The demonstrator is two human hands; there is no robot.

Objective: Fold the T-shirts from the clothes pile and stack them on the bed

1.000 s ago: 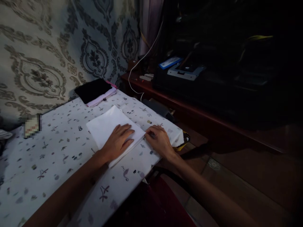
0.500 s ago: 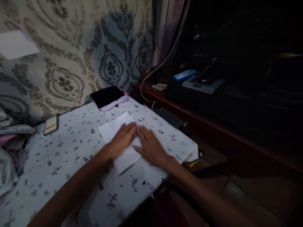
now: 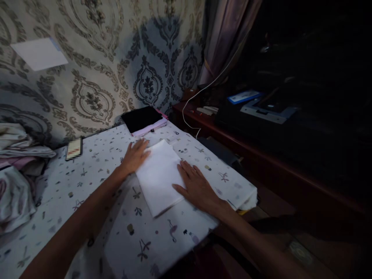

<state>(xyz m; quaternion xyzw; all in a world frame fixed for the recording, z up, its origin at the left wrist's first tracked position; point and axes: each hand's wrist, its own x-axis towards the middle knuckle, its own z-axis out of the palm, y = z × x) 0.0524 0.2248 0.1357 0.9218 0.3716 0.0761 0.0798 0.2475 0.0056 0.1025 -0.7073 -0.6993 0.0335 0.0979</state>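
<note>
A folded white cloth (image 3: 159, 178) lies flat on a printed white cover (image 3: 107, 217). At its far left edge is my left hand (image 3: 134, 157), fingers spread and holding nothing. My right hand (image 3: 197, 186) rests palm down along the cloth's right edge, fingers stretched out, thumb lying over the cloth. Beyond the cloth, close to the wall, a black folded garment (image 3: 142, 119) sits on top of pink and lilac folded fabric (image 3: 151, 127).
Crumpled clothes (image 3: 17, 182) are heaped at the left edge. A phone-like object (image 3: 74, 148), blurred out, lies near the wall. To the right, past the cover's edge, a white cable (image 3: 188, 101) hangs by a dark red wooden ledge (image 3: 232, 139). Patterned wallpaper (image 3: 93, 100) rises behind.
My hands have moved apart from the middle of the white cloth, the left one to its left edge and the right one to its right edge. The view has shifted slightly left.
</note>
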